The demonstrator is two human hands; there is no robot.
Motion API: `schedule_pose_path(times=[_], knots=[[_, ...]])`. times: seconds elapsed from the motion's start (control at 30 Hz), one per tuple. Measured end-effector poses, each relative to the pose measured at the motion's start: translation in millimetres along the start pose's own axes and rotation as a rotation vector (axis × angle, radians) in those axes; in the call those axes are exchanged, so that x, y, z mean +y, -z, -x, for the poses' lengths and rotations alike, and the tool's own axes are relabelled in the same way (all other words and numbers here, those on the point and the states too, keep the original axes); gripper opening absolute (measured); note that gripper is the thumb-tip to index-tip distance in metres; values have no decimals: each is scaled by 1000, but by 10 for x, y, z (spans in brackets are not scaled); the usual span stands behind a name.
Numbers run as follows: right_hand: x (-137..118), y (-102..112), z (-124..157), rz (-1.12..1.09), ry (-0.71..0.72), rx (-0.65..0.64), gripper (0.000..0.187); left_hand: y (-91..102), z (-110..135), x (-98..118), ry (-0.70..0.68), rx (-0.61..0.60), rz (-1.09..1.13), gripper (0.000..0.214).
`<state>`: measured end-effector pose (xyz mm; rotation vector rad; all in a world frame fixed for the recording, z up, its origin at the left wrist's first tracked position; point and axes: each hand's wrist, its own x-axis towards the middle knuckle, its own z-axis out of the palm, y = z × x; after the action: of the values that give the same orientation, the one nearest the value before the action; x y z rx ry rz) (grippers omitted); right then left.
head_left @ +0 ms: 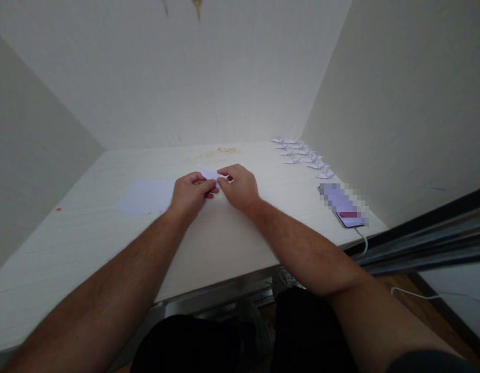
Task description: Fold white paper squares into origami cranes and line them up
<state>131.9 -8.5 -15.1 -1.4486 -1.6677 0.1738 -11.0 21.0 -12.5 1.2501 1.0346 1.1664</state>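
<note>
Above the middle of the white table, a small folded piece of white paper is held between both hands. My left hand pinches its left side with thumb and fingers. My right hand closes thumb and forefinger on its right edge. Much of the paper is covered by my fingers, so its exact folds cannot be made out. Flat white paper lies on the table just left of my left hand; whether it is one sheet or a stack does not show.
Several folded paper cranes stand in rows at the back right of the table. A phone with a white cable lies near the right edge. Walls close off the back and both sides. A small red speck is at left.
</note>
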Motion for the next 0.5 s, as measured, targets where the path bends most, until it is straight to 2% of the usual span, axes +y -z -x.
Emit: schedule_pose_path(times=[0.13, 0.3, 0.5], knots=[[45, 27, 25, 2, 56, -5, 25, -8, 18, 11, 10, 15, -28, 14], [77, 18, 54, -40, 45, 3, 27, 2, 9, -31, -5, 23, -32, 16], [124, 11, 47, -129, 63, 34, 22, 20, 14, -38, -12, -28, -32, 16]])
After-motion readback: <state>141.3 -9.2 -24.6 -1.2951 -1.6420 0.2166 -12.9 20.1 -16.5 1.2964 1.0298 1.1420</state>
